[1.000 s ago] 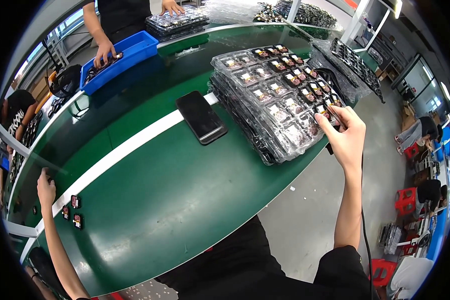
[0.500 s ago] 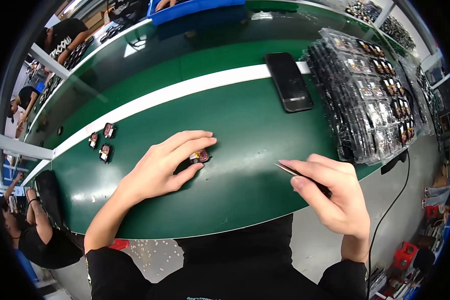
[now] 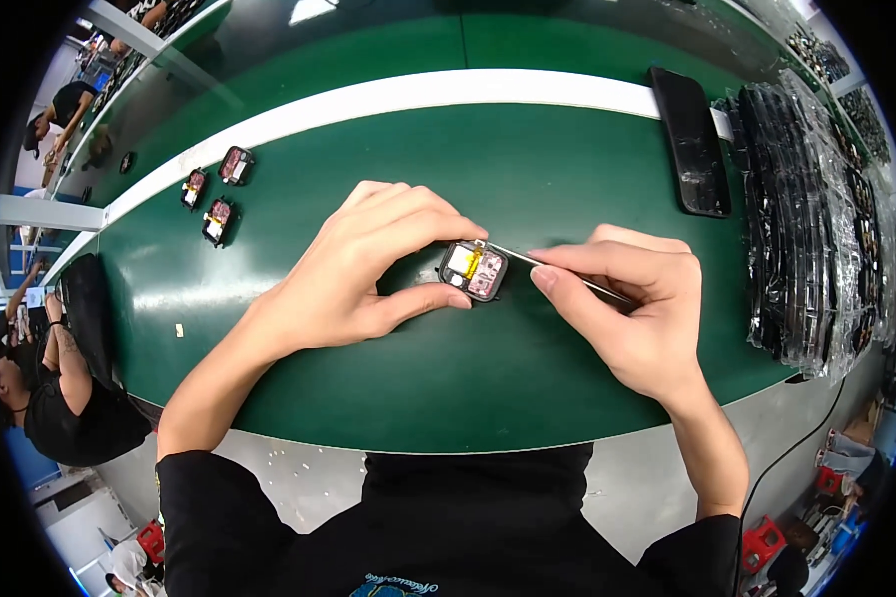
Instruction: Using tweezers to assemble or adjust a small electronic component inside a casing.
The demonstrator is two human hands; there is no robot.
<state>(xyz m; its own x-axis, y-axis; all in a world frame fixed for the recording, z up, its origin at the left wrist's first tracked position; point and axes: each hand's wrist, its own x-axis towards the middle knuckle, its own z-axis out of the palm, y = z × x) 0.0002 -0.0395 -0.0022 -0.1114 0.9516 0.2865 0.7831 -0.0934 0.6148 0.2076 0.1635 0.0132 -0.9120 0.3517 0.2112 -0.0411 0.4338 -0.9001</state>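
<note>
While a small square open-backed device (image 3: 473, 270) is pinched between thumb and fingers of the left hand (image 3: 368, 264) and kept flat on the belt, a thin metal tool (image 3: 558, 274) is gripped in the closed fingers of the right hand (image 3: 632, 303), its tip laid against the device's upper edge. The device is seen near the middle of a glossy green conveyor surface (image 3: 488, 378), on which ceiling lights are mirrored. A white stripe (image 3: 398, 97) is run along the belt beyond the hands. Three more small devices (image 3: 214, 194) are laid in a loose cluster to the left, just below that stripe. A dark phone (image 3: 692, 139) is placed across the stripe at the right, beside a stack of clear plastic trays (image 3: 811, 219) filled with parts. Grey floor is shown past the belt's near edge, where another person (image 3: 65, 388) is seated at the far left.
</note>
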